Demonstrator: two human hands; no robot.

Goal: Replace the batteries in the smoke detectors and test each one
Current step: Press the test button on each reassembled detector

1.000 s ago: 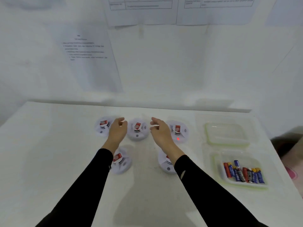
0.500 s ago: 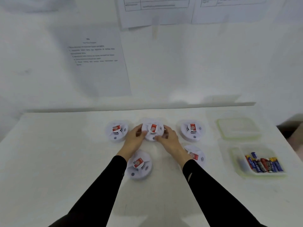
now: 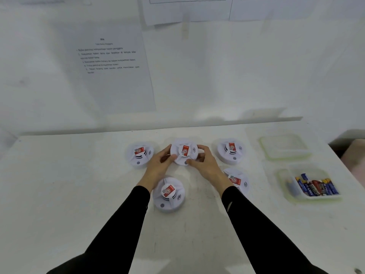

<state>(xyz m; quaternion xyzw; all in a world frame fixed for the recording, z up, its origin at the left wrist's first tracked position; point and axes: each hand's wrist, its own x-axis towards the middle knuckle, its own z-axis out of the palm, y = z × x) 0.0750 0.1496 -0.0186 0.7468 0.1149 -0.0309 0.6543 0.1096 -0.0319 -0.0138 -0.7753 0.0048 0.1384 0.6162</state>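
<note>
Several round white smoke detectors with red labels lie on the white table (image 3: 69, 194). The middle back detector (image 3: 184, 150) is gripped from both sides: my left hand (image 3: 159, 167) curls round its left edge and my right hand (image 3: 205, 164) round its right edge. It looks slightly lifted and tilted toward me. Other detectors sit at the back left (image 3: 139, 153), back right (image 3: 230, 150), front left (image 3: 168, 193) and front right (image 3: 237, 181), the last partly hidden by my right forearm.
At the right stands a clear plastic container (image 3: 284, 178) holding several batteries (image 3: 315, 186). Its lid (image 3: 284, 146) lies behind it. Printed sheets hang on the wall (image 3: 110, 62) behind the table. The table's right edge drops off past the container.
Both hands moved in from hovering apart and closed round the middle back detector. The camera shifted, so the scene sits further right and lower.
</note>
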